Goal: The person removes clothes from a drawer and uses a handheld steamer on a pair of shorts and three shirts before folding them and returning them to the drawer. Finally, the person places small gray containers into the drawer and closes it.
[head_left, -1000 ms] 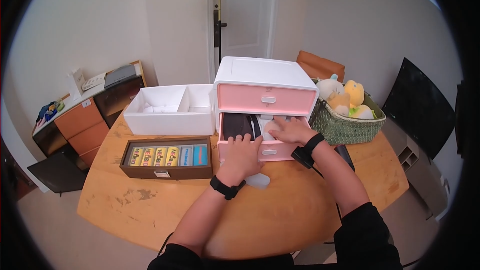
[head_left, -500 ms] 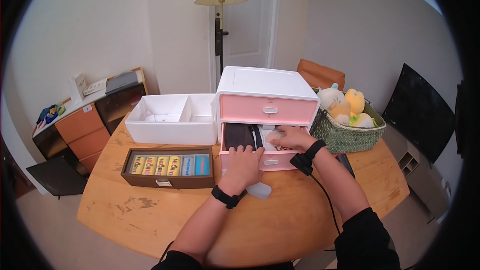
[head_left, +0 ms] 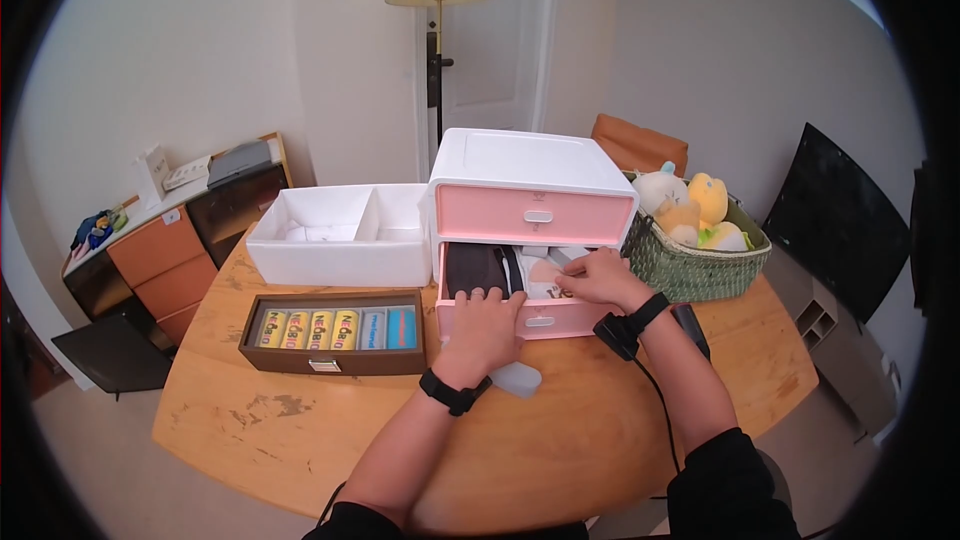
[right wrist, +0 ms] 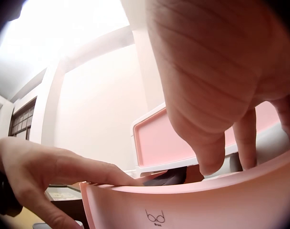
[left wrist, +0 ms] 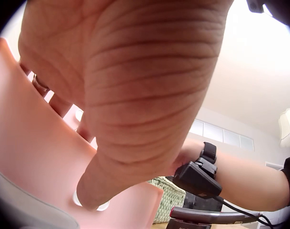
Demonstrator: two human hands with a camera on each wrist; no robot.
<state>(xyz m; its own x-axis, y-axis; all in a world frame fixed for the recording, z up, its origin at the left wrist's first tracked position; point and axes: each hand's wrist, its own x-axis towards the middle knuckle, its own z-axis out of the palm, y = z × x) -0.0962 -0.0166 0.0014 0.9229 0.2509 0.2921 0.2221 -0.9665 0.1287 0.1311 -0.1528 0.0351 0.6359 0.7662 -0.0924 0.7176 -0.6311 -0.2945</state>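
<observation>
A white cabinet (head_left: 535,160) with pink drawers stands on the table. Its lower drawer (head_left: 590,322) is pulled out, holding dark folded cloth (head_left: 475,272) and a pale cloth with a pink print (head_left: 540,272). My left hand (head_left: 482,335) grips the drawer's front: fingers hook over the top edge, and the thumb lies on the white handle (left wrist: 104,206). Inside the drawer's right part, my right hand (head_left: 605,280) reaches down with its fingertips at the pale cloth. In the right wrist view its thumb (right wrist: 212,155) and fingers point down, spread apart, behind the rim.
Left of the cabinet are a white divided box (head_left: 335,260) and a brown case (head_left: 335,362) of small packs. A green basket (head_left: 700,270) of plush toys stands at right. A translucent oval piece (head_left: 518,380) lies before the drawer; a dark device (head_left: 692,330) sits right.
My right hand has drawn back slightly toward the drawer's front right, uncovering more of the printed pale cloth. The left hand keeps its place on the drawer front.
</observation>
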